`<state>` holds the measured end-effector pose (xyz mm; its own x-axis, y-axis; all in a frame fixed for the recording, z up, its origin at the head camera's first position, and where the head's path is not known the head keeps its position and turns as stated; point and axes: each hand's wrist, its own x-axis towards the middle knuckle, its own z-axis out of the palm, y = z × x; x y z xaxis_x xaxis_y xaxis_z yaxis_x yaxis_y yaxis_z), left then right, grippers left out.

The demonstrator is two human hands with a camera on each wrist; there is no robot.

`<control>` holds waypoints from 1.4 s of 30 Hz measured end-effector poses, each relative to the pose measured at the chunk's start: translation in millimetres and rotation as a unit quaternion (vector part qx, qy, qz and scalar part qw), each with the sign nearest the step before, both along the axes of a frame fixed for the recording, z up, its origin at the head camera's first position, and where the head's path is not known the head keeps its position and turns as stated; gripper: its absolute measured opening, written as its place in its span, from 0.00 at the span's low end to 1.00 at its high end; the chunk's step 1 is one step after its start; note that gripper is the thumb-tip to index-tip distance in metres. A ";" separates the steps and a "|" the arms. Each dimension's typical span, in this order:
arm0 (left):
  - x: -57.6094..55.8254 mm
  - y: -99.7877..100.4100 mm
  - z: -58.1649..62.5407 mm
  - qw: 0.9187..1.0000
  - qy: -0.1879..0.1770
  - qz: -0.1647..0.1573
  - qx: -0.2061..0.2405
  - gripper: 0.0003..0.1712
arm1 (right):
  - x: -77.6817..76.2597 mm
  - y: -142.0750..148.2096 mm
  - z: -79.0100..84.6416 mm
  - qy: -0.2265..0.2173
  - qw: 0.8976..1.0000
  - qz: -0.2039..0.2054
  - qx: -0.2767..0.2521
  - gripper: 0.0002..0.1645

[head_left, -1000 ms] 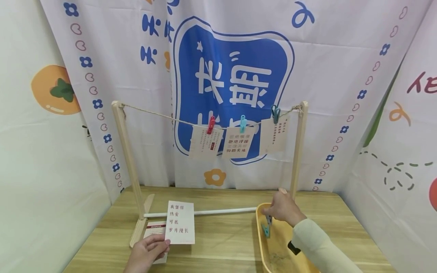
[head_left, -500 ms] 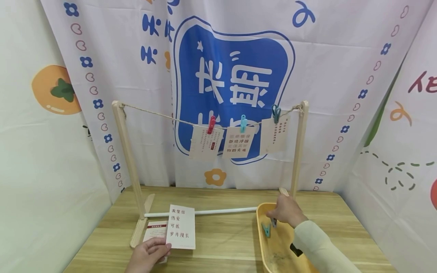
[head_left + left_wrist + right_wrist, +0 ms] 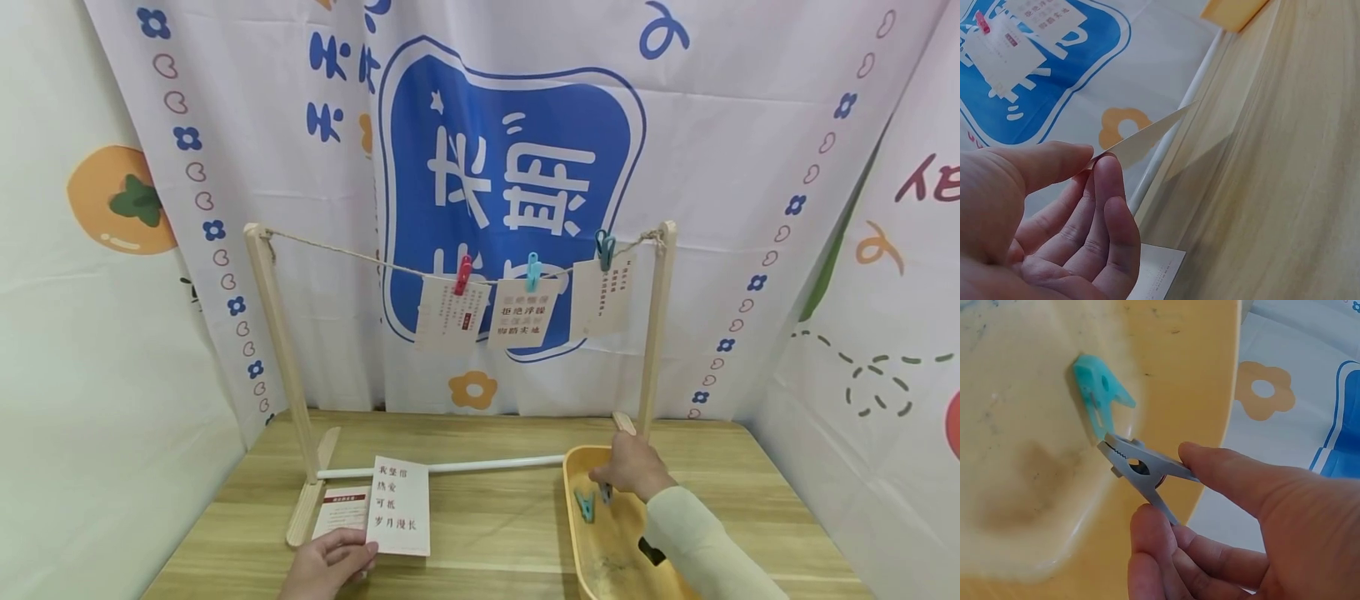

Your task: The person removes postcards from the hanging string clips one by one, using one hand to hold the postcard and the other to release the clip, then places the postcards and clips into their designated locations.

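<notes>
My left hand (image 3: pixel 330 564) pinches a white card (image 3: pixel 401 507) with red writing by its lower left corner, thumb on top and fingertips beneath. The card is seen nearly edge-on in the left wrist view. A second card (image 3: pixel 343 510) with a red band lies on the table, partly behind that hand. Inside the yellow bin, my right hand (image 3: pixel 1210 512) holds a grey clothespin (image 3: pixel 1142 467) by its handles between thumb and index finger; its jaws look closed. A turquoise clothespin (image 3: pixel 1095 390) lies in the bin just beyond the grey one's tip.
A wooden rack (image 3: pixel 283 358) carries a twine line (image 3: pixel 345 252). Three cards hang from it by a red clothespin (image 3: pixel 463 275), a light blue clothespin (image 3: pixel 533 272) and a dark teal clothespin (image 3: pixel 604 250). The yellow bin (image 3: pixel 573 533) stands at the right; a white rod (image 3: pixel 495 465) crosses the table.
The left hand has lowered its card slightly toward the front right. The right hand has shifted a little to the right with the grey clothespin, away from the turquoise one.
</notes>
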<state>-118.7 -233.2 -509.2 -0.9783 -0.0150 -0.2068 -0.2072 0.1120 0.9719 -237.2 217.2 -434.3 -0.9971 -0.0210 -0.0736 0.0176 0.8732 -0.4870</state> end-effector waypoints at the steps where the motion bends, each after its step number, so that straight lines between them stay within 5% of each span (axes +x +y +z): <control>1: 0.1 -0.1 -0.6 1.000 -0.001 -0.001 0.001 0.24 | -0.1 0.2 -0.2 -0.002 1.000 0.001 -0.001 0.22; 42: 2.5 4.1 -11.8 0.999 -0.018 0.003 -0.041 0.19 | -14.8 6.5 -25.5 0.005 0.999 -0.002 0.041 0.19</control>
<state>-116.1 -229.1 -521.0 -0.9699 -0.0399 -0.2403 -0.2435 0.1899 0.9511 -252.0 223.7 -459.8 -0.9978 -0.0111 -0.0652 0.0169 0.9104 -0.4134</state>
